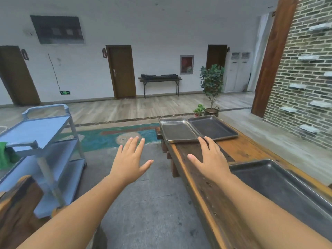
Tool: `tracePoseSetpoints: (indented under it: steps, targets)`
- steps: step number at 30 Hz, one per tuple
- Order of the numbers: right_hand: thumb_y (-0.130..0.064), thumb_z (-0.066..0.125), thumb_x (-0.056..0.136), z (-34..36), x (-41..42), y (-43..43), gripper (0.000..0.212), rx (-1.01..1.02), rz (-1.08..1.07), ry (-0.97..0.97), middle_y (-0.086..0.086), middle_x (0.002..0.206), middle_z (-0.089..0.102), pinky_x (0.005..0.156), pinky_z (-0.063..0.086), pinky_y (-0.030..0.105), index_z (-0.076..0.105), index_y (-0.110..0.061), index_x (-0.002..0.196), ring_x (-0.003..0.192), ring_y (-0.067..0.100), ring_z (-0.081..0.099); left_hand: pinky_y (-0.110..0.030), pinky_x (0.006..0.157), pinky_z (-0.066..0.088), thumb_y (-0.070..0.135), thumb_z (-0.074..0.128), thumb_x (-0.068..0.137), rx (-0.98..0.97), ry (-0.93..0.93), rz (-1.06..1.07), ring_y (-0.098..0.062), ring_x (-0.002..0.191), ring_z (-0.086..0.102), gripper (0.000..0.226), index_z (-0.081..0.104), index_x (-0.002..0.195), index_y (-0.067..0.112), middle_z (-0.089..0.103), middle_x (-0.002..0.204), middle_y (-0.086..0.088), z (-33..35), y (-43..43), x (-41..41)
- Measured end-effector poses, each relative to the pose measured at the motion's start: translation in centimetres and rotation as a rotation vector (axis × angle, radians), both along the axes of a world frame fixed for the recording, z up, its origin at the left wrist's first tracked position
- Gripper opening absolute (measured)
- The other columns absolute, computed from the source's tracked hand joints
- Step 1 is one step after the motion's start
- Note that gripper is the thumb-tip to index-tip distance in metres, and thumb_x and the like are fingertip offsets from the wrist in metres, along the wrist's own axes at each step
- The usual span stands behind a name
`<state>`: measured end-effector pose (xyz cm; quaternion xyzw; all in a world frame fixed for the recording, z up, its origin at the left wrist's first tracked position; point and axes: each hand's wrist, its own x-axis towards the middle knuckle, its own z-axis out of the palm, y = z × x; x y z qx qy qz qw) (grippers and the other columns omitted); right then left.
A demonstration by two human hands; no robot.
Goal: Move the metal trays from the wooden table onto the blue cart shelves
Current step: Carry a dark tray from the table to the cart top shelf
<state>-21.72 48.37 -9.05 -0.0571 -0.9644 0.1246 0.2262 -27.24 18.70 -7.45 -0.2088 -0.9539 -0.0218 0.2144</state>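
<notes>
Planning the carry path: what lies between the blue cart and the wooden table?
In the head view, only bare grey floor separates the blue cart from the wooden table; the left hand hovers above it.

Illumination is even, diffuse and moderately bright; shadows are faint. Wide-angle distortion bends the edges. Overall detail is soft, slightly blurred.

The long wooden tabletop point(240, 150) is orange-brown with a darker, near-black strip along its near edge, speckled with small holes. On it, a pale silver rectangular metal tray point(177, 131) lies beside a darker grey rectangular metal tray point(212, 127); a third dark grey metal tray point(280, 187) has a bright rim. The three-shelf plastic cart point(45, 141) is light blue throughout, with a bright green cloth point(5, 155) beside it. The floor rug point(115, 135) is teal with a cream roundel. The brick wall point(305, 69) is grey-green with pale mortar lines.
</notes>
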Motion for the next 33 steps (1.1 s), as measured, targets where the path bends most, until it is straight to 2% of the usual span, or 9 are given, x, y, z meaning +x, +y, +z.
tracePoseSetpoints:
  steps: [8, 12, 16, 22, 27, 33]
  targets:
    - [-0.078, 0.027, 0.083, -4.8, -1.8, 7.5, 0.088, -0.068, -0.183, -0.101, 0.001, 0.159, 0.021, 0.113, 0.034, 0.045, 0.02, -0.024, 0.153, 0.145, 0.023, 0.023, -0.047, 0.121, 0.019, 0.067, 0.033, 0.091, -0.013, -0.11, -0.217, -0.022, 0.151, 0.01, 0.08, 0.017, 0.155, 0.021, 0.02, 0.162, -0.003, -4.2, 9.6, -7.7]
    - [-0.077, 0.027, 0.085, -6.6, -3.5, 11.3, 0.086, -0.007, -0.284, -0.145, 0.001, 0.158, 0.024, 0.112, 0.035, 0.042, 0.022, -0.024, 0.152, 0.145, 0.021, 0.022, -0.044, 0.121, 0.021, 0.066, 0.036, 0.092, 0.006, -0.141, -0.34, -0.022, 0.15, 0.013, 0.079, 0.021, 0.154, 0.019, 0.024, 0.161, -0.003, -6.1, 14.7, -12.8]
    - [-0.074, 0.032, 0.085, -8.3, -5.5, 13.9, 0.08, -0.051, -0.427, -0.145, -0.002, 0.155, 0.031, 0.109, 0.038, 0.04, 0.028, -0.025, 0.149, 0.143, 0.019, 0.029, -0.044, 0.118, 0.026, 0.066, 0.037, 0.091, -0.009, -0.17, -0.438, -0.022, 0.149, 0.018, 0.08, 0.023, 0.154, 0.018, 0.027, 0.159, -0.004, -7.9, 19.1, -18.6]
    - [-0.075, 0.028, 0.086, -10.7, -7.6, 16.2, 0.082, -0.142, -0.63, -0.176, -0.002, 0.156, 0.029, 0.109, 0.039, 0.04, 0.026, -0.025, 0.151, 0.143, 0.018, 0.026, -0.044, 0.112, 0.037, 0.064, 0.042, 0.09, -0.041, -0.204, -0.608, -0.023, 0.144, 0.029, 0.079, 0.032, 0.15, 0.014, 0.038, 0.152, -0.005, -9.6, 25.5, -25.4]
    - [-0.076, 0.024, 0.085, -12.4, -6.3, 17.9, 0.083, -0.194, -0.787, -0.185, -0.003, 0.156, 0.026, 0.106, 0.042, 0.04, 0.023, -0.025, 0.151, 0.144, 0.018, 0.026, -0.044, 0.113, 0.036, 0.064, 0.043, 0.089, -0.059, -0.214, -0.758, -0.021, 0.145, 0.028, 0.078, 0.032, 0.15, 0.017, 0.038, 0.153, -0.003, -10.8, 31.6, -28.2]
    - [-0.08, 0.022, 0.083, -14.4, -2.4, 21.1, 0.085, -0.252, -0.956, -0.216, -0.005, 0.156, 0.025, 0.103, 0.044, 0.039, 0.023, -0.027, 0.15, 0.143, 0.019, 0.026, -0.042, 0.114, 0.036, 0.064, 0.041, 0.089, -0.125, -0.263, -0.914, -0.02, 0.146, 0.026, 0.078, 0.031, 0.151, 0.016, 0.036, 0.155, -0.003, -12.7, 39.5, -27.6]
